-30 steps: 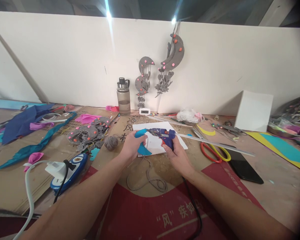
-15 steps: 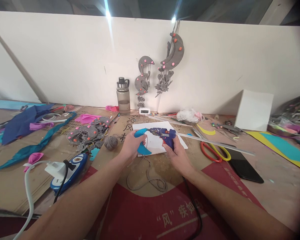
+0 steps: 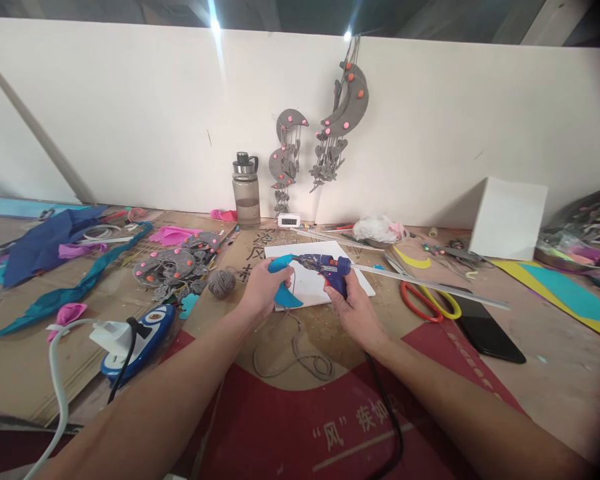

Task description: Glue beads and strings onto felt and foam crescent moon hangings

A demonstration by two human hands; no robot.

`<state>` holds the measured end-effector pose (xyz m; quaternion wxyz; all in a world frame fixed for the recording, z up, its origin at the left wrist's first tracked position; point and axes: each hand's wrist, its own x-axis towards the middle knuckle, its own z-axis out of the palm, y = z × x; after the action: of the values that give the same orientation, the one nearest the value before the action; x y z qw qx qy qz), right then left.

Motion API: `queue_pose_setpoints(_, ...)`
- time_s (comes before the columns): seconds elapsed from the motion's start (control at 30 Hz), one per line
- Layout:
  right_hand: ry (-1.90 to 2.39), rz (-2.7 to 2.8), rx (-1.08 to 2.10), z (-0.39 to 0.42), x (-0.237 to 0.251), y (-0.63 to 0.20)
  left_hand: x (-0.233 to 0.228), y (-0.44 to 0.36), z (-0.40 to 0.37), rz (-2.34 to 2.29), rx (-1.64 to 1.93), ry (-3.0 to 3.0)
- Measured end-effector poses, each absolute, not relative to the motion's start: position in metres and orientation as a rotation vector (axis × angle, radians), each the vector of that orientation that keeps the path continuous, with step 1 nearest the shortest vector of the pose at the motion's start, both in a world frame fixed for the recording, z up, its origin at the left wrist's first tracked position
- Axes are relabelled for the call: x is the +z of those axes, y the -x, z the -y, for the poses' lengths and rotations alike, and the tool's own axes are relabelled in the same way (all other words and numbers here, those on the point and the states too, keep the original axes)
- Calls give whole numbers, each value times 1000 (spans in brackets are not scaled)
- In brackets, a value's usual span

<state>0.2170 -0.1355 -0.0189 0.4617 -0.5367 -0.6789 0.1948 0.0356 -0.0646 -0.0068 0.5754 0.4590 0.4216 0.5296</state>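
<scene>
**Glue gun at the tip of the blue crescent**

Your left hand (image 3: 263,288) is closed around a blue foam crescent (image 3: 282,280), fingers wrapped over its middle so one horn sticks up past your thumb and the other points down toward the table. Your right hand (image 3: 353,308) is clenched on the grip of a blue hot glue gun (image 3: 330,269), its nozzle aimed left and meeting the crescent's upper horn. Both are held just above a white sheet (image 3: 316,283) lying on the cardboard-covered table (image 3: 25,360).

The gun's black cord (image 3: 387,413) runs back under your right forearm. A loose grey string (image 3: 300,357) curls on the table between your arms. A ball of grey yarn (image 3: 222,283) sits just left of your left hand, with grey felt cutouts (image 3: 173,267) beyond it. To the right, well apart from your hands, lie red-and-yellow scissors (image 3: 427,303), a long metal ruler (image 3: 430,285) and a black phone (image 3: 490,339). A water bottle (image 3: 246,191) stands against the white wall.
</scene>
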Motion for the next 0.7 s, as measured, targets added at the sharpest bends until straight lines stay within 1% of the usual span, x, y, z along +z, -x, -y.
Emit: queue_pose_setpoints(0.7,1351,1616,419,132,-23,-218,-6,-35,66,-977,1243,-1061)
